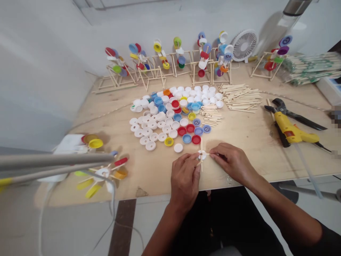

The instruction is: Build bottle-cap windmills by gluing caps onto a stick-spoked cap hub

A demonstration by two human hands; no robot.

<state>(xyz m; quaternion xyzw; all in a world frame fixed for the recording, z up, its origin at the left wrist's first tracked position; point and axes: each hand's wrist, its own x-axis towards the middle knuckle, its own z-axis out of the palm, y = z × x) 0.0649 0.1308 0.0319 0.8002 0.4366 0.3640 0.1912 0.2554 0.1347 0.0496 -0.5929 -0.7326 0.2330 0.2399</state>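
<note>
On the plywood table [253, 142], my left hand [185, 177] and my right hand [230, 161] meet at a white bottle cap [201, 155] with thin wooden sticks [201, 144] fixed across it like spokes. The left fingers pinch the cap's left side and a stick end. From the right, the right fingers pinch another stick at the cap. Both hands are closed on this small piece, which rests on the table near the front edge.
A spread of white and coloured bottle caps [170, 117] lies behind the hands, with stick piles [239, 96] to the right. A yellow glue gun [290, 131] and pliers [295, 113] lie at right. Finished cap windmills [202, 57] line the back, beside a small fan [243, 44]. Another windmill [103, 174] lies at left.
</note>
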